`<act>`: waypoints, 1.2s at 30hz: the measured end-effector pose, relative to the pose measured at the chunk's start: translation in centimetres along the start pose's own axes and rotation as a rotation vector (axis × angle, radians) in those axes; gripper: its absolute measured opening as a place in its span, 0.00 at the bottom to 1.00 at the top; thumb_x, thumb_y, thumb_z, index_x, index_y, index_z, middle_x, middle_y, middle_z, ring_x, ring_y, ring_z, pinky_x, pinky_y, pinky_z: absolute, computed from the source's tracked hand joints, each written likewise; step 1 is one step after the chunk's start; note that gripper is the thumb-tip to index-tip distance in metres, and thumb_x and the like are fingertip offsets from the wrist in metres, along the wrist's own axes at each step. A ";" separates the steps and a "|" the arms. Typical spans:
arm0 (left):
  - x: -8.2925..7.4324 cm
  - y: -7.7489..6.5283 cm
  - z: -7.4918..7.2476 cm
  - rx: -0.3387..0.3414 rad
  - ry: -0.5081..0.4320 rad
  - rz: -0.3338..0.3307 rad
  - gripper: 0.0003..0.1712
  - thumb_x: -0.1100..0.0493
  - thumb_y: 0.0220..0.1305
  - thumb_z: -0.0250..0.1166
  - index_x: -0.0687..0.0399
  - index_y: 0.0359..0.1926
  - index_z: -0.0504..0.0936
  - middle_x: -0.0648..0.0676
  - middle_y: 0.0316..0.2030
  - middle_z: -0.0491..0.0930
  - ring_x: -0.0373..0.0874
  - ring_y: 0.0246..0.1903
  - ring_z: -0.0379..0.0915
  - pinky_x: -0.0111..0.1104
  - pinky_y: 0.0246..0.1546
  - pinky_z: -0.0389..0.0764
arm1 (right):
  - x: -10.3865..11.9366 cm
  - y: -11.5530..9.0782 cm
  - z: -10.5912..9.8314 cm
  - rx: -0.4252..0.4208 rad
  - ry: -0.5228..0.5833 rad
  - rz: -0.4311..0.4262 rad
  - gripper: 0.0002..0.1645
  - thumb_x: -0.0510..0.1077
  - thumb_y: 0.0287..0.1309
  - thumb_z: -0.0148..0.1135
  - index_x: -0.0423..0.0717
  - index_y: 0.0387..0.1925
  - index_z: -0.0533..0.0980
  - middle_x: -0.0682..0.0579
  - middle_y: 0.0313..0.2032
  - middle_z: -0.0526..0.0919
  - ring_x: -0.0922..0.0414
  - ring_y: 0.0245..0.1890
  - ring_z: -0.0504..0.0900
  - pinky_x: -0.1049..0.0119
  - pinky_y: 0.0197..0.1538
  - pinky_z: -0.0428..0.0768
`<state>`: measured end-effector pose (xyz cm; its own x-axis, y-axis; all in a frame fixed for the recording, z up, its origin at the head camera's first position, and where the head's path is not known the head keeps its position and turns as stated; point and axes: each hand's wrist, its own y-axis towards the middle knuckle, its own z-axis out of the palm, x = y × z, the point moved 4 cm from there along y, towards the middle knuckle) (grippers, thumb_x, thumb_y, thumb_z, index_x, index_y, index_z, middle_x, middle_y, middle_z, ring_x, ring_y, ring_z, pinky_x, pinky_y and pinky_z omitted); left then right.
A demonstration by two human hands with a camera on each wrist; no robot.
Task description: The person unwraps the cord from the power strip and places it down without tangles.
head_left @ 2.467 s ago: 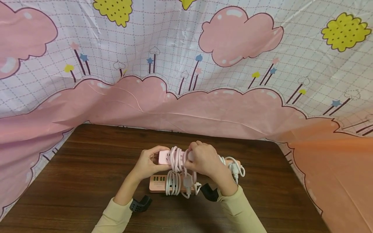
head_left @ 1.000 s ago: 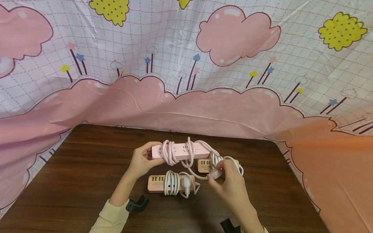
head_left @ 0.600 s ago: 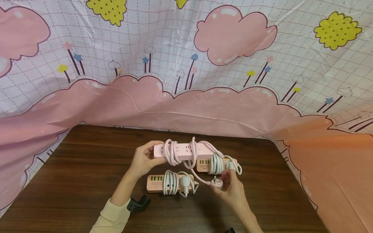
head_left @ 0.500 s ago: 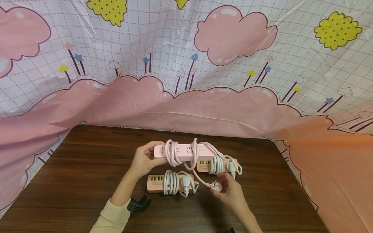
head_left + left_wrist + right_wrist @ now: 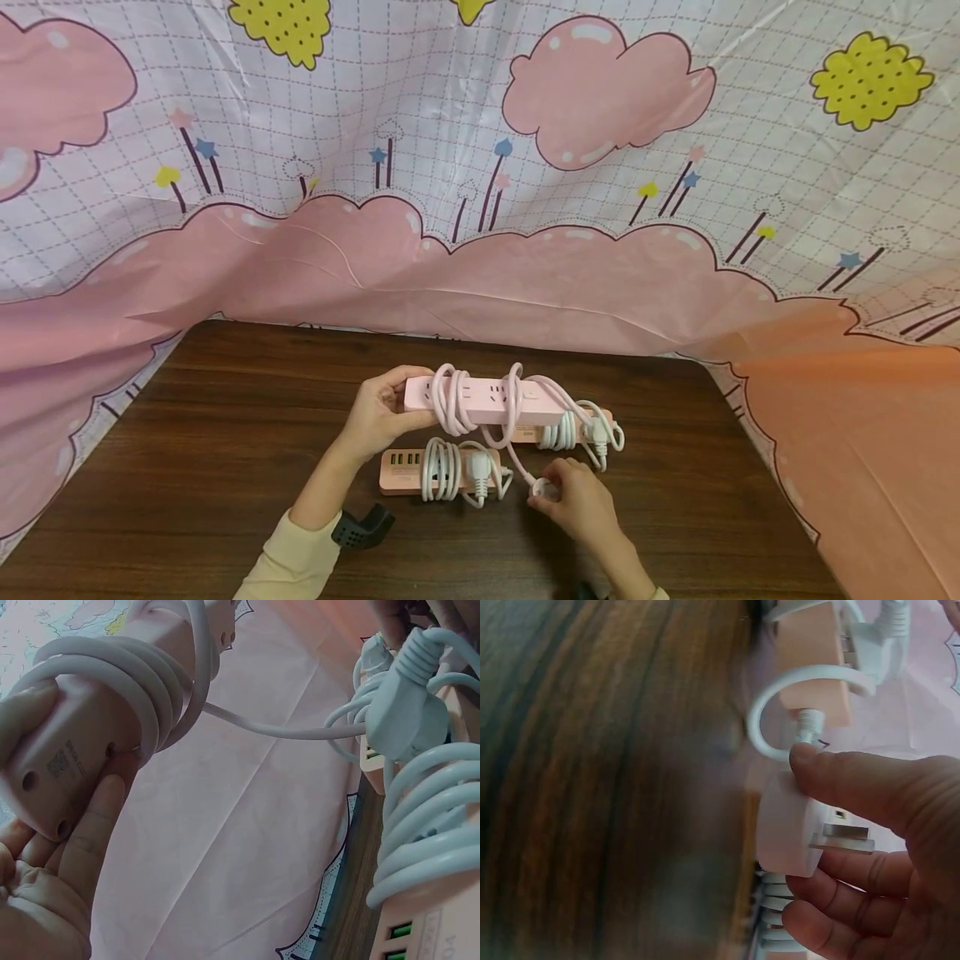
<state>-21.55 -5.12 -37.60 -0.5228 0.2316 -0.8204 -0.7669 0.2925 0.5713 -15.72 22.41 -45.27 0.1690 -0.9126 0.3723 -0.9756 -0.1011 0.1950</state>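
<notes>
My left hand grips the left end of a pink power strip, raised above the table. Its pale pink cord loops several times around the strip, and a loose length runs down to the plug. The left wrist view shows fingers and thumb on either side of the strip's end, by its screw holes. My right hand pinches the round plug between thumb and fingers, its metal prongs pointing toward the palm. The plug hangs in front of the strip, low over the table.
Two peach power strips wound with white cords lie on the dark wooden table: one in front, another behind on the right, partly covered by the pink strip. A patterned curtain rises behind the table.
My right hand has drawn the plug away from the pink strip, first out to the right, then down and back left. The cord is partly unwound. The left hand keeps its grip.
</notes>
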 end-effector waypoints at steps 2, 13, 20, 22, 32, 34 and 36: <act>0.1 0.0 0.1 0.011 -0.002 0.008 0.23 0.78 0.44 0.68 0.80 0.45 0.72 0.42 0.37 0.80 0.36 0.32 0.76 0.27 0.29 0.79 | -0.1 0.1 0.4 0.006 -0.010 -0.012 0.21 0.50 0.32 0.79 0.50 0.27 0.76 0.58 0.24 0.71 0.62 0.25 0.66 0.67 0.25 0.66; 0.3 -0.1 0.4 0.039 0.043 0.037 0.23 0.79 0.43 0.69 0.77 0.44 0.74 0.43 0.40 0.80 0.37 0.34 0.76 0.29 0.31 0.79 | 0.1 0.2 0.8 -0.004 -0.003 -0.067 0.20 0.53 0.36 0.77 0.49 0.27 0.76 0.59 0.24 0.72 0.62 0.25 0.69 0.67 0.25 0.67; 0.6 -0.2 0.3 0.050 0.035 0.034 0.23 0.78 0.44 0.69 0.77 0.45 0.74 0.42 0.41 0.80 0.37 0.34 0.76 0.29 0.31 0.79 | 1.0 2.9 -2.8 -0.213 0.369 -0.291 0.16 0.31 0.47 0.68 0.37 0.41 0.77 0.47 0.33 0.81 0.57 0.31 0.79 0.67 0.33 0.78; 0.6 -0.2 0.3 0.052 0.033 0.037 0.23 0.78 0.44 0.69 0.77 0.45 0.74 0.43 0.41 0.80 0.37 0.34 0.76 0.29 0.31 0.79 | 1.3 4.0 -4.1 -0.290 0.477 -0.348 0.22 0.22 0.46 0.60 0.35 0.46 0.76 0.43 0.37 0.82 0.56 0.35 0.80 0.70 0.36 0.78; 0.5 -0.3 0.1 0.072 0.030 0.031 0.23 0.77 0.45 0.69 0.77 0.45 0.74 0.44 0.41 0.80 0.38 0.34 0.76 0.30 0.31 0.79 | 2.4 9.6 -5.6 0.227 1.008 -0.331 0.22 0.39 0.70 0.45 0.28 0.58 0.67 0.44 0.57 0.74 0.59 0.51 0.76 0.70 0.50 0.74; 0.5 -0.3 0.1 0.073 0.027 0.027 0.23 0.77 0.45 0.69 0.77 0.45 0.74 0.44 0.41 0.80 0.37 0.34 0.76 0.30 0.30 0.79 | 2.4 10.2 -5.7 0.297 1.001 -0.364 0.21 0.39 0.69 0.46 0.27 0.57 0.68 0.46 0.54 0.77 0.56 0.50 0.77 0.69 0.48 0.75; 0.5 -0.4 0.1 0.072 0.026 0.028 0.23 0.77 0.45 0.69 0.77 0.45 0.74 0.44 0.40 0.80 0.37 0.34 0.76 0.29 0.30 0.79 | 2.2 10.6 -5.8 0.325 0.980 -0.370 0.19 0.39 0.69 0.47 0.28 0.53 0.71 0.51 0.48 0.81 0.55 0.48 0.78 0.69 0.47 0.75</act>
<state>-21.51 -5.06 -38.21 -0.5537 0.2167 -0.8040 -0.7239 0.3521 0.5934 -24.90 21.63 -37.11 0.3569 -0.1074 0.9279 -0.8074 -0.5351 0.2486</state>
